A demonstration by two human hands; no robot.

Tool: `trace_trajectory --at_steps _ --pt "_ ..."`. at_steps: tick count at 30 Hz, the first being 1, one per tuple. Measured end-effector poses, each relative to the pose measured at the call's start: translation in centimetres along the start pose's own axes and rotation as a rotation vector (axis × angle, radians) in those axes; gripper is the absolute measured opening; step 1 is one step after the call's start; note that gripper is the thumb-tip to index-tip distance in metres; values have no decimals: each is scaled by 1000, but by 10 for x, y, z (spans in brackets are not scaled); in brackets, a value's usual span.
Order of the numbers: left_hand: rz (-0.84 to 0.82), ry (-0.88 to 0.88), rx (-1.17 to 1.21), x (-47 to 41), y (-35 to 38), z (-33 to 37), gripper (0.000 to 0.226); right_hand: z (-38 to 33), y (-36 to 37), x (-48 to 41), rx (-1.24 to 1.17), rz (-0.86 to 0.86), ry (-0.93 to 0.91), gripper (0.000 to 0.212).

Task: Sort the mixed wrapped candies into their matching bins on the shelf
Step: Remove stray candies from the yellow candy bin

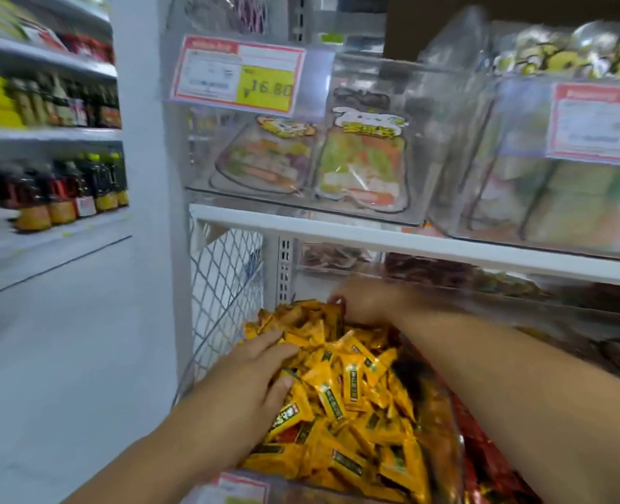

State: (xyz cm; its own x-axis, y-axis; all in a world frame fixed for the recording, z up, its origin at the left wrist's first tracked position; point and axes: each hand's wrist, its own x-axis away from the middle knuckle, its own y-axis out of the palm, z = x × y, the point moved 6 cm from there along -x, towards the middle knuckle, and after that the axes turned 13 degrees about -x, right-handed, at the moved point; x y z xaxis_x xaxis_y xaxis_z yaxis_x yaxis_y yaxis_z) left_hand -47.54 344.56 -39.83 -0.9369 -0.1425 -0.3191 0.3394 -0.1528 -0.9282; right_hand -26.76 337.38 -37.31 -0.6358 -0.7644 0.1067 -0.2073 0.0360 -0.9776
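1. My left hand [244, 380] lies spread on the near left side of the heap of yellow candies [341, 391], fingers fairly straight, pressing on the wrappers and gripping none.
2. My right hand [368, 301] is at the far end of the same heap, touching the candies. It is too blurred for me to tell whether it is grasping any.
3. The candies fill one clear bin [441, 423] under the white shelf board [374, 238]. They are far too many to count.
4. Each is an oblong packet with a dark label along its length. They point every way. Several in the middle have their long axis running roughly from me toward the shelf back, and others lie crosswise or tip up on end.
5. Red candies [490, 471] sit in the next bin to my right.
6. One price tag [241, 489] hangs on the bin's front edge.
7. Above the board, two pouches [363, 165] stand upright side by side.
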Motion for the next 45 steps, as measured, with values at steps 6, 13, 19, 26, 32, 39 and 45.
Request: trace_trajectory --at_steps 6,13,19,26,32,39,45 --pt "43 -11 7 -3 -4 0 51 5 -19 23 -306 91 -1 33" --pt "171 -51 307 -6 -22 7 50 -60 -22 94 -823 -89 -153 26" --pt "172 -168 497 -6 -18 -1 20 -48 -28 93 -797 -182 -131 9" --pt "96 -176 433 -11 -10 1 10 -8 0 72 -10 -280 35 35" --pt "43 -203 466 -7 -12 3 30 -6 8 64 43 -122 34 19" --pt "28 -197 471 -6 -11 2 37 -9 14 75 -2 -198 -4 19" --pt "77 -190 529 -9 -6 -3 36 -5 -11 86 -445 58 -57 25"
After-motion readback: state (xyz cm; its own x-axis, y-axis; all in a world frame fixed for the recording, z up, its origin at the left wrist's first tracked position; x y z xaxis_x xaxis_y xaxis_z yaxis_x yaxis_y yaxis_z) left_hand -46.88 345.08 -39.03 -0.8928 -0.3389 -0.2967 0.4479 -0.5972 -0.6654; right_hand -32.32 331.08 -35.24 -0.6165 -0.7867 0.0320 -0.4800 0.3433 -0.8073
